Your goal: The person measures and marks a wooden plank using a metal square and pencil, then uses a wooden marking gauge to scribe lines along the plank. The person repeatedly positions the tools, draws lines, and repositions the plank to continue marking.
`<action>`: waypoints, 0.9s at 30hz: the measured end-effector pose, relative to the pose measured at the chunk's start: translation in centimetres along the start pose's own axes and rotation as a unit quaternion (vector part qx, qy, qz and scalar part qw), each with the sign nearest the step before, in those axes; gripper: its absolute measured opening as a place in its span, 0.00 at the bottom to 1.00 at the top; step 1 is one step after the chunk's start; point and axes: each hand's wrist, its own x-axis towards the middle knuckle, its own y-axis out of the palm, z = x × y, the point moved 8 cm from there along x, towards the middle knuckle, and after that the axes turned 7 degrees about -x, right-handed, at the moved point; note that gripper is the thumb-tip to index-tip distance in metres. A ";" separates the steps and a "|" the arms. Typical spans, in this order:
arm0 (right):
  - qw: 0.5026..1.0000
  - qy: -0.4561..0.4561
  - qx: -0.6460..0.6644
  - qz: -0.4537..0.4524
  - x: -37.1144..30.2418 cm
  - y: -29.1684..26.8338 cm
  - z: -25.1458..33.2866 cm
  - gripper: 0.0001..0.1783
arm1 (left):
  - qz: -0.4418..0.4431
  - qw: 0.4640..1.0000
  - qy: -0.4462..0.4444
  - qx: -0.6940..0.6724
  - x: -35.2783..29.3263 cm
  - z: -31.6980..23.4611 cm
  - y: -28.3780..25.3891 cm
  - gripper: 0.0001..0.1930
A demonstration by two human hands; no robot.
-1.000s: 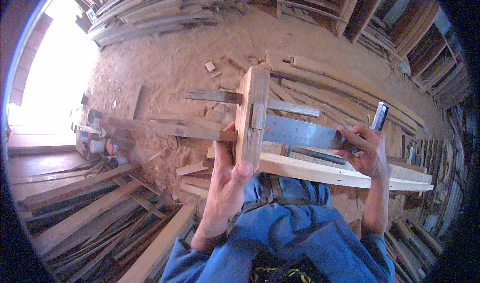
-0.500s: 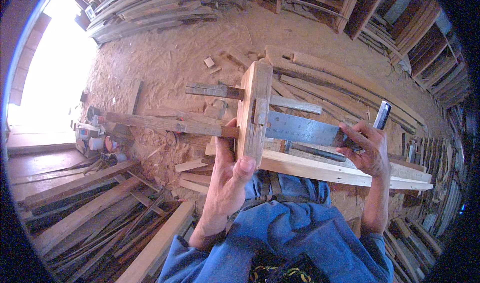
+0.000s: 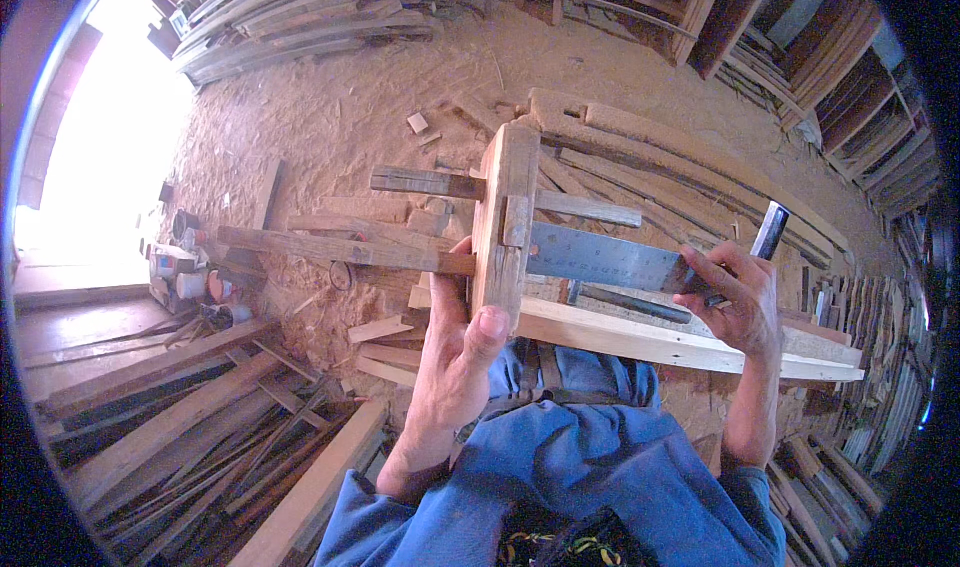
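Note:
My left hand (image 3: 455, 357) is closed round the lower part of a wooden marking gauge (image 3: 496, 157), its thumb on the near end of the thick block. Two wooden stems pass through the block, the longer one reaching out to the left. A steel try square (image 3: 600, 257) is in my right hand (image 3: 742, 297), pinched between thumb and fingers near its stock. Its marked blade runs left to the block's right face, below the upper stem. The stock sticks up beyond my fingers. My left fingers behind the block are mostly hidden.
A pale planed board (image 3: 640, 333) lies just above my lap, with a dark-handled tool (image 3: 640, 305) behind it. Long timbers (image 3: 700, 157) and offcuts (image 3: 388, 329) lie on the dusty ground. Stacked wood (image 3: 300, 17) stands at the back, more lumber (image 3: 180, 447) at near left.
The marking gauge and the square's blade have shifted very slightly left. Both hands keep the same grip.

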 end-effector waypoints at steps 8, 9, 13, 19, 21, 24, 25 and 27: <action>1.000 0.008 0.007 0.003 0.0 0.0 -0.1 0.34 | -0.007 1.000 -0.001 0.002 -0.2 0.1 0.1 0.51; 1.000 0.009 0.008 0.000 0.0 0.0 -0.1 0.34 | -0.007 1.000 -0.001 0.004 -0.3 0.1 0.1 0.51; 1.000 0.007 0.005 -0.001 -0.1 -0.1 0.0 0.34 | -0.007 1.000 0.005 0.015 -0.4 0.0 0.0 0.50; 1.000 0.010 -0.008 0.010 -0.3 0.1 -0.1 0.35 | -0.003 1.000 0.000 0.024 -0.4 0.1 0.1 0.51; 1.000 0.009 -0.017 0.013 -0.3 0.1 -0.1 0.35 | -0.003 1.000 -0.002 0.019 -0.4 0.1 0.2 0.51; 1.000 0.006 -0.020 0.012 -0.4 0.2 -0.2 0.35 | -0.010 1.000 -0.010 0.017 -0.5 0.2 0.2 0.51; 1.000 0.006 -0.016 0.011 -0.4 0.1 -0.2 0.35 | -0.010 1.000 -0.012 0.016 -0.6 0.2 0.3 0.51; 1.000 0.005 -0.016 0.008 -0.4 0.1 -0.2 0.36 | -0.007 1.000 -0.007 0.010 -0.6 0.1 0.4 0.51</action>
